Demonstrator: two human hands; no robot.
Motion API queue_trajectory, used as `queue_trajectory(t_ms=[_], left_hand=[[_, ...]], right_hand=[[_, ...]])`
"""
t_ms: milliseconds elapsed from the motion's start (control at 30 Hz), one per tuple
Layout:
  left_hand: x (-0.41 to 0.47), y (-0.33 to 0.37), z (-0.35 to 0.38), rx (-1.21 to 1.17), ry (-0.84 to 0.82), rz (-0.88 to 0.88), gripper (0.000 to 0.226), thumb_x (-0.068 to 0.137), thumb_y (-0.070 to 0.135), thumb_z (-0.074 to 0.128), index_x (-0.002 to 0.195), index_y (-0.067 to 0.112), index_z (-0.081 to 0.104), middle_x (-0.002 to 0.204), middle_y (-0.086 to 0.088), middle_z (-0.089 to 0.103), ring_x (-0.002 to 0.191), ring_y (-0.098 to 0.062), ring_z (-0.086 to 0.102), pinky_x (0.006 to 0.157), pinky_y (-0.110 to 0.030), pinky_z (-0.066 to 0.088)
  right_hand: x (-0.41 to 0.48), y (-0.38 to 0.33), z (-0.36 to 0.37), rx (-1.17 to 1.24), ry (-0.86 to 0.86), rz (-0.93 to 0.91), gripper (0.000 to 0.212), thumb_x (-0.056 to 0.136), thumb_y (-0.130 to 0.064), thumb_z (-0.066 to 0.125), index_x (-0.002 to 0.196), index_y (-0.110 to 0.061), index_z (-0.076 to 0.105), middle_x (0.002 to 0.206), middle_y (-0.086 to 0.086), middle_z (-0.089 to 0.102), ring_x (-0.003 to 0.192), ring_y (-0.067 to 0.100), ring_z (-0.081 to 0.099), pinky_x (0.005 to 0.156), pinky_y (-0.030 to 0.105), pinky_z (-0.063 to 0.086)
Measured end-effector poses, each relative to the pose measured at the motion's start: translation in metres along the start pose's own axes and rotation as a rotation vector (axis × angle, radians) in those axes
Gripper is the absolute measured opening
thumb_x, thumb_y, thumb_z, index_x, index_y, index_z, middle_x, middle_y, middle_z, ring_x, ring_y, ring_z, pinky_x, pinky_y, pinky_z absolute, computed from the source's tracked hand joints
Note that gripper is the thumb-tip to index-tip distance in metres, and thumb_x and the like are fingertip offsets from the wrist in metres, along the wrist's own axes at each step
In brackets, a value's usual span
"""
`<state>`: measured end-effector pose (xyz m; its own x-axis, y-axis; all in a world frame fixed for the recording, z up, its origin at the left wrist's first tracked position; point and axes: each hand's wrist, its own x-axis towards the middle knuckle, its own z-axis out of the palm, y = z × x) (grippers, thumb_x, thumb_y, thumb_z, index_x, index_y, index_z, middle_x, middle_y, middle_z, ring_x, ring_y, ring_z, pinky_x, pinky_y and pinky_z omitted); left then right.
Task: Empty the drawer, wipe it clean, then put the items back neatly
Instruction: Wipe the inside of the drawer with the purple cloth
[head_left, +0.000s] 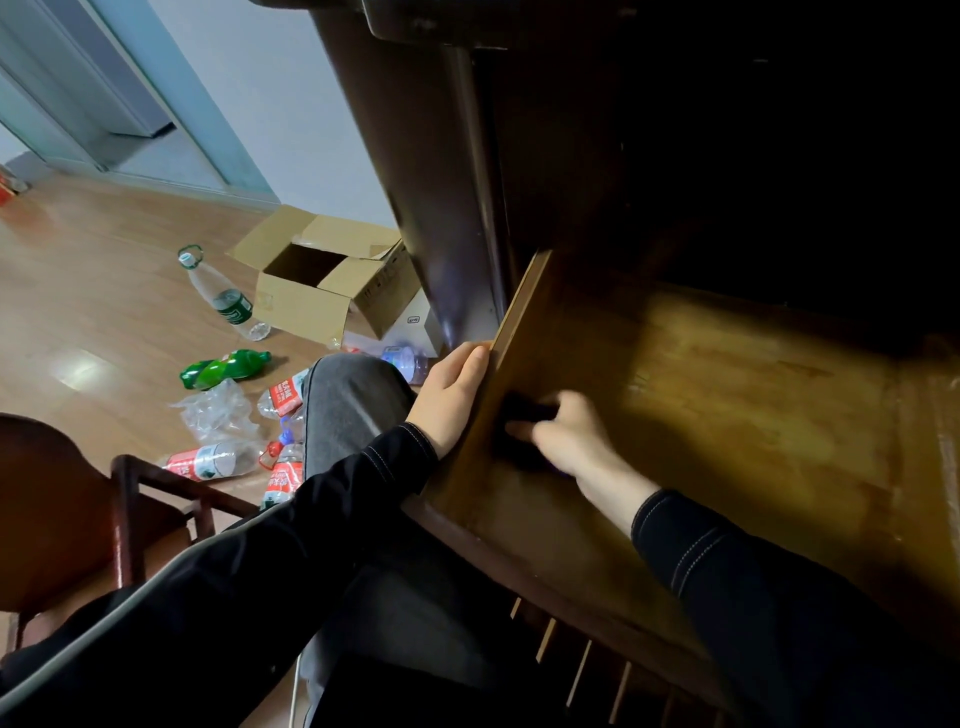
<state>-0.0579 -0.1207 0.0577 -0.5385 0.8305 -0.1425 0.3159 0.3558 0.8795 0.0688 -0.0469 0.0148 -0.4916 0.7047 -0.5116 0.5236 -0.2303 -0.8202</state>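
A wooden drawer is pulled out from a dark desk, and its yellowish floor shows no items apart from what my right hand holds. My left hand grips the drawer's left side wall from outside. Inside the drawer, at the near left corner, my right hand is closed on a dark object. That object is blurred and I cannot tell whether it is a cloth or something else. Both arms wear black sleeves.
Several empty plastic bottles and crumpled plastic lie on the wooden floor at left. An open cardboard box stands near the desk leg. A dark wooden chair is at lower left, and my knee rises beside the drawer.
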Motion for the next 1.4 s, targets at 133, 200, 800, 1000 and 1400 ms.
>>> queue_trajectory(t_ms=[133,200,800,1000,1400], left_hand=[[0.001,-0.002,0.000,-0.013,0.005,0.011,0.027,0.109,0.031,0.034,0.116,0.022,0.059,0.114,-0.007,0.065,0.108,-0.022,0.061,0.102,-0.038,0.046],[0.001,-0.002,0.001,-0.020,0.010,0.014,0.030,0.108,0.029,0.035,0.116,0.017,0.061,0.113,-0.011,0.066,0.107,-0.025,0.062,0.102,-0.041,0.047],[0.002,-0.005,0.002,0.021,0.049,0.014,0.035,0.109,0.028,0.036,0.120,0.010,0.064,0.111,-0.012,0.068,0.110,-0.028,0.062,0.104,-0.048,0.045],[0.002,-0.006,0.003,0.016,0.024,0.010,0.036,0.108,0.033,0.034,0.120,0.015,0.062,0.111,-0.008,0.068,0.106,-0.023,0.063,0.102,-0.043,0.048],[0.005,-0.007,0.000,0.322,0.051,0.215,0.032,0.108,0.026,0.036,0.124,0.009,0.057,0.112,-0.009,0.064,0.104,-0.021,0.059,0.094,-0.034,0.044]], right_hand=[[0.002,0.003,0.002,-0.147,0.011,-0.092,0.035,0.079,-0.033,0.083,0.101,-0.032,0.056,0.113,-0.002,0.068,0.103,0.022,0.065,0.091,0.041,0.055],[-0.006,0.011,0.008,-0.248,-0.041,-0.110,0.037,0.075,-0.032,0.083,0.098,-0.035,0.055,0.111,-0.005,0.068,0.104,0.021,0.065,0.092,0.042,0.055],[-0.037,-0.002,0.000,-0.126,-0.492,-0.089,0.034,0.074,-0.022,0.088,0.101,-0.016,0.068,0.100,0.005,0.073,0.083,0.012,0.067,0.067,0.018,0.053],[-0.041,0.004,0.019,-0.292,-0.444,-0.050,0.053,0.084,-0.014,0.080,0.130,-0.010,0.053,0.116,0.002,0.060,0.101,0.017,0.055,0.084,0.024,0.046],[-0.087,-0.004,-0.063,-0.097,-0.716,-0.345,0.028,0.079,-0.008,0.085,0.076,-0.031,0.068,0.074,-0.015,0.062,0.071,-0.001,0.055,0.065,0.014,0.043]])
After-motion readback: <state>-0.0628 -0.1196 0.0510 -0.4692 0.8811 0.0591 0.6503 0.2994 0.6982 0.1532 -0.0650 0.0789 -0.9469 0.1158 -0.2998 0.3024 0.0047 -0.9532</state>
